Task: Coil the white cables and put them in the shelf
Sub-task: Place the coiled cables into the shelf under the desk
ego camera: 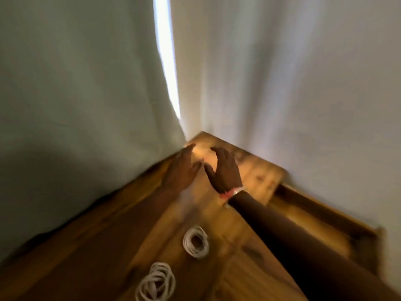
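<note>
Two coiled white cables lie on the wooden top (249,177): one coil (196,242) near the middle and a second coil (156,283) closer to me at the bottom edge. My left hand (183,168) and my right hand (224,168) hover side by side over the far corner of the wood, fingers spread, holding nothing. Both hands are well beyond the coils. A bracelet circles my right wrist. The whole view is motion-blurred.
Pale curtains (86,83) hang behind and to both sides of the corner, with a bright gap (167,61) between them. To the right, below the top, a wooden recess with a raised edge (321,216) runs along the wall.
</note>
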